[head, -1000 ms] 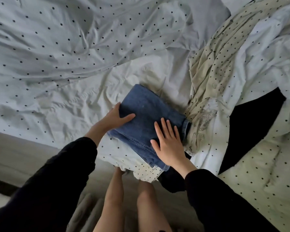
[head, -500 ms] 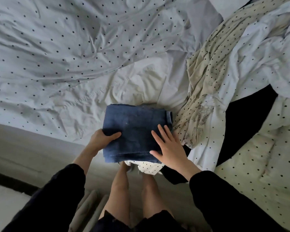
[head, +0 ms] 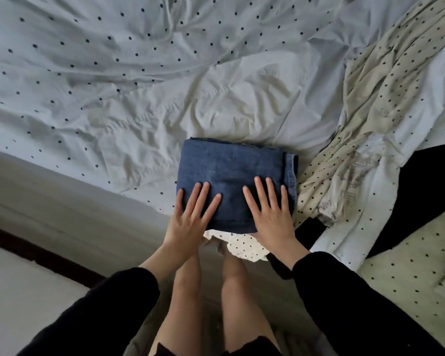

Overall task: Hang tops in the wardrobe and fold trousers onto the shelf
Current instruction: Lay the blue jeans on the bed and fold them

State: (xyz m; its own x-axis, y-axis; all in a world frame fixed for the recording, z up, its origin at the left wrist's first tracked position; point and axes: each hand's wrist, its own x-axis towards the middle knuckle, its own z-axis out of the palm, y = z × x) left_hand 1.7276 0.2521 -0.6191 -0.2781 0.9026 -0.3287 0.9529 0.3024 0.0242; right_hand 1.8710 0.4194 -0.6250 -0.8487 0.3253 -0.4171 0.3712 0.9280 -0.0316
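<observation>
Folded jeans [head: 231, 173] (one pair) on bed [head: 139, 98]; left hand [head: 190, 222], right hand [head: 272, 217] pressing flat, grip unclosed.

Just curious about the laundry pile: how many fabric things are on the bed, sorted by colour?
Blue: 1, folded jeans, both hands flat on top
Cream dotted: 1, garment
Black: 1, garment
White dotted: 1, bed sheet
Total: 4

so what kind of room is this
Most likely a bedroom. The person stands at the edge of a bed covered in rumpled polka-dot bedding, with loose clothes strewn on it. Both hands, left and right, press flat on folded jeans.
</observation>
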